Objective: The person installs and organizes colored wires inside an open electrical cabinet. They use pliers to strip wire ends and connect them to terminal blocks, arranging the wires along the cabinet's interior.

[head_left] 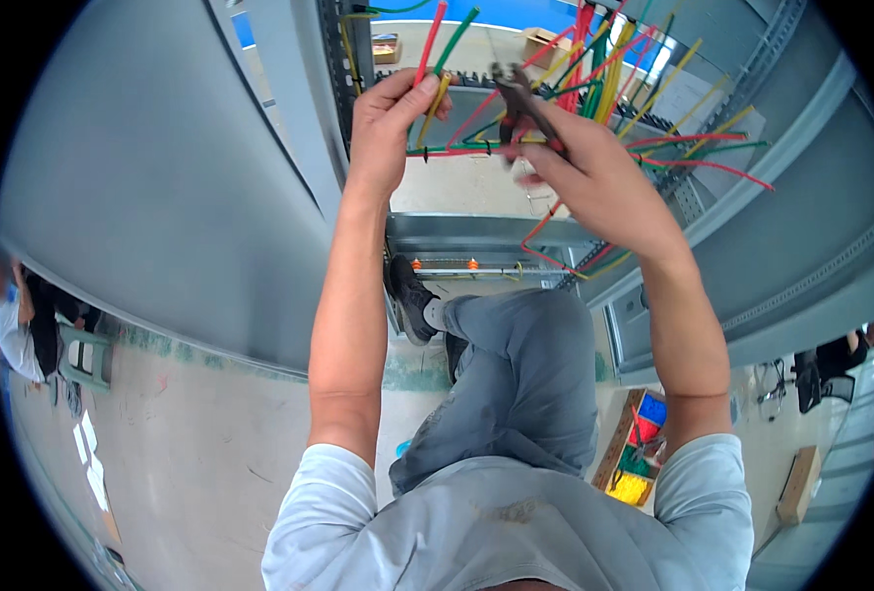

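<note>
While the left grip (393,113) holds wires (455,41) and the right grip (589,167) pliers (518,97), pale floor (210,448) bears a box (612,451).

red wire (430,39), green wire (455,40), yellow wire (435,110) | leaning right | dark pliers (520,97) | beside them, tilted, jaws seemingly parted

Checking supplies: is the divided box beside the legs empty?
Not empty: the divided box holds blue, red, green and yellow contents.

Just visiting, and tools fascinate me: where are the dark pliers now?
In the head view, the dark pliers are in the right hand, at upper centre, to the right of the red, green and yellow wires in the left hand.
</note>
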{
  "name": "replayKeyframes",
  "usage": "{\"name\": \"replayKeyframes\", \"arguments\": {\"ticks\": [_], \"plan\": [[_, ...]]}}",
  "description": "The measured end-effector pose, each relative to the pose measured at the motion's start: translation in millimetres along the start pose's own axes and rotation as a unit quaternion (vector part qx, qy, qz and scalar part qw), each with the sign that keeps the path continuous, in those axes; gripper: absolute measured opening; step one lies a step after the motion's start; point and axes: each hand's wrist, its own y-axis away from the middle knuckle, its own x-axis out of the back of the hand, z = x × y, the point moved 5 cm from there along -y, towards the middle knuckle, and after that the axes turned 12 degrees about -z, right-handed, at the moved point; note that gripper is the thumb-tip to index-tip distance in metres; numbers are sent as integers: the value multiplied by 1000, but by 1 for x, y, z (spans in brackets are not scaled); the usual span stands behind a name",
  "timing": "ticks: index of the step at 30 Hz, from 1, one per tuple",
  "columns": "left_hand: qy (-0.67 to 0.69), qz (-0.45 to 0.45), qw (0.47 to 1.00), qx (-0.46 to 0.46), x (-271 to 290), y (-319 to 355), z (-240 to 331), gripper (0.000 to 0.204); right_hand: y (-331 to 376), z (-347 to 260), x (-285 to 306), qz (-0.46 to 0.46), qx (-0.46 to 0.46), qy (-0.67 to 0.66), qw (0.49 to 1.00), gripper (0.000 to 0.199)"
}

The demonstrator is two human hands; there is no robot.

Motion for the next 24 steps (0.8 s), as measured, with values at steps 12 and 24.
{"name": "replayKeyframes", "arguments": {"ticks": [12,24], "plan": [[24,-14,1000,-14,-4,7,8,27,-31,5,-35,173,-52,346,921,55],[37,-57,998,1,11,7,-5,26,-42,-13,-39,174,48,422,888,60]]}}
